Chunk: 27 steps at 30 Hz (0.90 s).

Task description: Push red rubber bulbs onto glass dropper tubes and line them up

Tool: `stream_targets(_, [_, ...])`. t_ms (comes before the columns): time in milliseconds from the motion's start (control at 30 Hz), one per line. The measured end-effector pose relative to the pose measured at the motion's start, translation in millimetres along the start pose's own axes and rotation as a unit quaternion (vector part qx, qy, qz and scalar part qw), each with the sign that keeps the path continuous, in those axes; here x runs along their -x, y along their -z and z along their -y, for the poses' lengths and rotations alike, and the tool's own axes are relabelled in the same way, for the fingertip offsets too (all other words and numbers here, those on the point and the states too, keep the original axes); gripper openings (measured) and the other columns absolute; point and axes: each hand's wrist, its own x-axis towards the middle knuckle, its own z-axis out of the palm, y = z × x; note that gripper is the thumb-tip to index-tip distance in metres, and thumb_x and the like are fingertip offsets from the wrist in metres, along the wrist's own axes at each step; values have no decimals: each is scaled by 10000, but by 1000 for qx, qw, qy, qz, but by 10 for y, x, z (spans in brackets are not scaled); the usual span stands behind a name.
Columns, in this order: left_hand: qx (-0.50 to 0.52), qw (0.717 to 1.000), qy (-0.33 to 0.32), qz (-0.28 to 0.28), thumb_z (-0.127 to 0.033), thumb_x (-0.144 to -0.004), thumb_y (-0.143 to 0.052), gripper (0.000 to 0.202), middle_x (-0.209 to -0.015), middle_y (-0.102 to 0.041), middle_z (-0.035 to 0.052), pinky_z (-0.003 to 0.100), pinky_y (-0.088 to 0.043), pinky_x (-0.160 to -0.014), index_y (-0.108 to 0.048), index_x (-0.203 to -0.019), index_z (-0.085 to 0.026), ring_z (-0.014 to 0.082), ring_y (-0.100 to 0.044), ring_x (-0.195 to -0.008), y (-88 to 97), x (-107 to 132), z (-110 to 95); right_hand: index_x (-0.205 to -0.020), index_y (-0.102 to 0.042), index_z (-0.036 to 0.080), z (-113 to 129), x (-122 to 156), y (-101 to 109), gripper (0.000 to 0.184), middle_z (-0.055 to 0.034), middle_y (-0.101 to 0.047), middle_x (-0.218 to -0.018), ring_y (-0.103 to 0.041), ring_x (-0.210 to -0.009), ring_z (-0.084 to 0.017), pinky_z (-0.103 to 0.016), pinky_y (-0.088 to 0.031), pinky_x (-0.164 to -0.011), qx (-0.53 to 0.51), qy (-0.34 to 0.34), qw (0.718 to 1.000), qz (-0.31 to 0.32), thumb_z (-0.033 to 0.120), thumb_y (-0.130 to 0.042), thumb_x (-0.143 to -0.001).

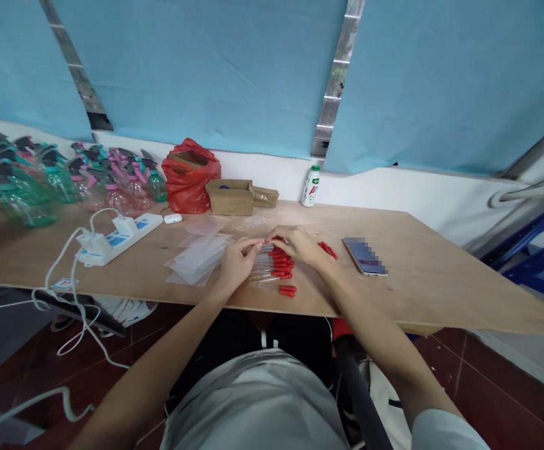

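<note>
Head camera, seated, faces forward-down over table (441, 281); left hand (236, 265), right hand (301, 245) near, centre.

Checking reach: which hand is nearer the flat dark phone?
Right. The right hand lies just left of the flat dark phone; the left hand is farther left.

A phone (364, 255) is laid on the counter (441, 275); a cardboard box (229, 197), a red bag (190, 178), a white bottle (311, 186) and what may be spray bottles (65, 181) are ranged at the back.
</note>
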Motion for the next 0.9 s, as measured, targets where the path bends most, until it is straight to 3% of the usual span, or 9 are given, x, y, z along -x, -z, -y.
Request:
stream_targets(233, [-33, 999, -22, -1, -290, -980, -659, 197, -1049, -820, 53, 399, -571, -899, -838, -1049, -246, 231, -747, -970, 30, 11, -75, -1043, -788, 188, -7, 7, -46, 205, -60, -804, -975, -704, -781, -165, -270, -516, -782, -39, -6, 999, -23, 261, -596, -1051])
stream_targets(600, [-130, 990, -47, -20, -292, -994, -645, 208, -950, -778, 50, 360, -520, -781, -844, -1052, -268, 217, -689, -825, 60, 54, -185, -1078, -792, 205, 59, -11, -116, 218, -78, -801, -1004, -733, -878, -209, -328, -552, -862, -24, -20, 999, -24, 259, -583, -1051])
stream_targets(733, [-140, 989, -39, -26, -270, -984, -660, 186, -961, -777, 55, 375, -511, -810, -843, -1019, -271, 241, -692, -871, 52, 66, -189, -1075, -797, 197, 63, -16, -154, 227, -93, -794, -989, -729, -888, -222, -345, -546, -870, 2, -9, 1000, -21, 248, -576, -1054])
stream_targets(900, [-171, 984, -49, -25, -256, -1001, -648, 189, -976, -767, 56, 377, -491, -831, -832, -1042, -272, 245, -690, -892, 70, 80, -253, -1024, -811, 193, 46, -31, -169, 168, -84, -809, -987, -735, -872, -213, -340, -553, -868, -28, -47, 998, -34, 242, -651, -1010])
